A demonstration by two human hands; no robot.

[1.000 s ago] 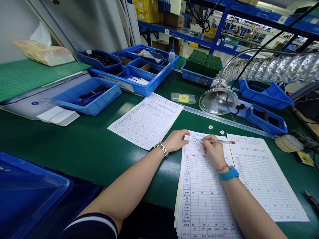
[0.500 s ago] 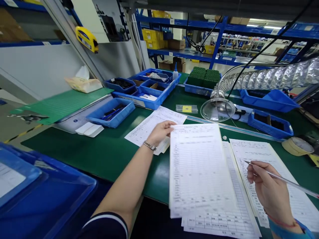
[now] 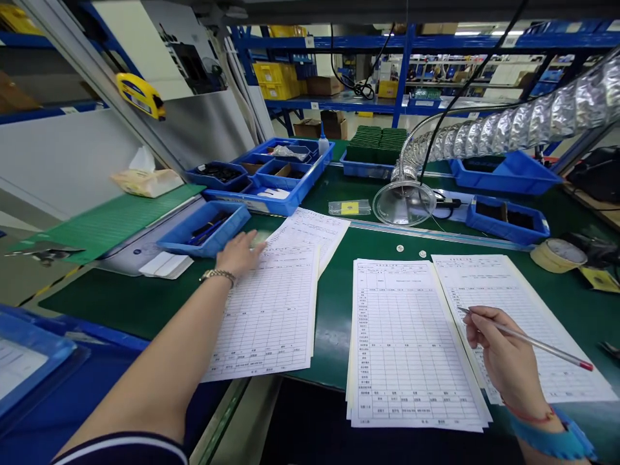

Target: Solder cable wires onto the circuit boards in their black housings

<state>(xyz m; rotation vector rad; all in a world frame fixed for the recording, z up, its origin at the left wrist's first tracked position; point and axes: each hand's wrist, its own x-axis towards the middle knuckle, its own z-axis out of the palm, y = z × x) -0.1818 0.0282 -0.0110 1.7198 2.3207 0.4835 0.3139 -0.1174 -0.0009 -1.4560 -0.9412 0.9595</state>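
Observation:
My left hand is at the upper left edge of a printed form sheet, its fingers stretched and slightly blurred. That sheet lies over other printed papers on the left part of the green bench. My right hand grips a slim pen with a red end, its tip over the right-hand form stack. Between the two hands lies a middle stack of printed forms, its top sheet fully visible.
A blue bin with pens and white cards sit at left. Behind are a blue divided tray, green boards in a bin, and a clear hood on a foil duct. A tape roll lies right.
My left hand has carried the lifted sheets leftward from over the middle stack and laid them on the left papers; its fingers have spread. My right hand keeps the pen. The view has shifted slightly right.

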